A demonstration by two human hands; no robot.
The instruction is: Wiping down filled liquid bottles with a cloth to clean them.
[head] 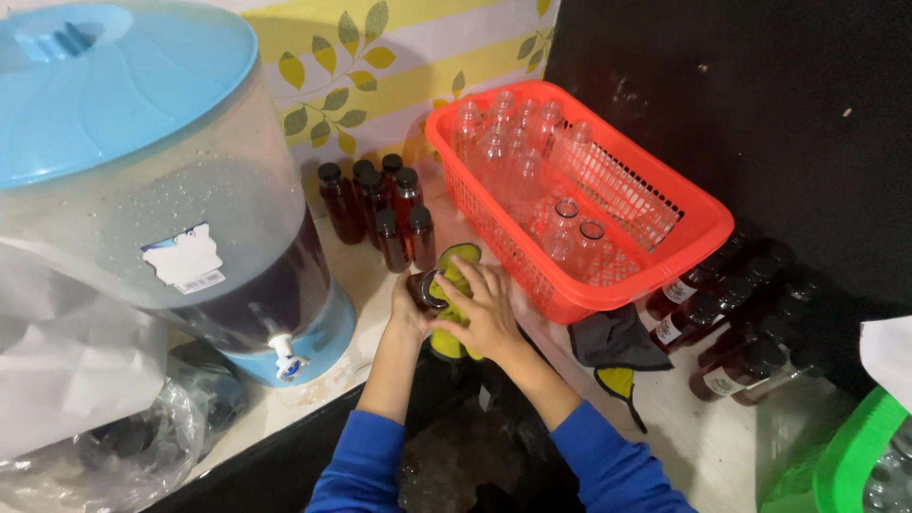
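My left hand (407, 313) grips a small bottle of dark red-brown liquid (424, 288), held on its side over the white counter (313, 375). My right hand (483, 309) presses a yellow-green cloth (454, 266) around that bottle. Both arms wear blue sleeves. Just behind stands a group of several filled dark bottles with black caps (380, 204). A red plastic basket (665, 204) with several empty clear bottles (518, 142) sits right of my hands.
A large clear dispenser (152, 190) with a blue lid and white tap holds dark liquid at the left. Filled labelled bottles (731, 313) lie at the right, beside a grey-and-yellow cloth (613, 347). A green basket (855, 456) and plastic bags (95, 427) occupy the lower corners.
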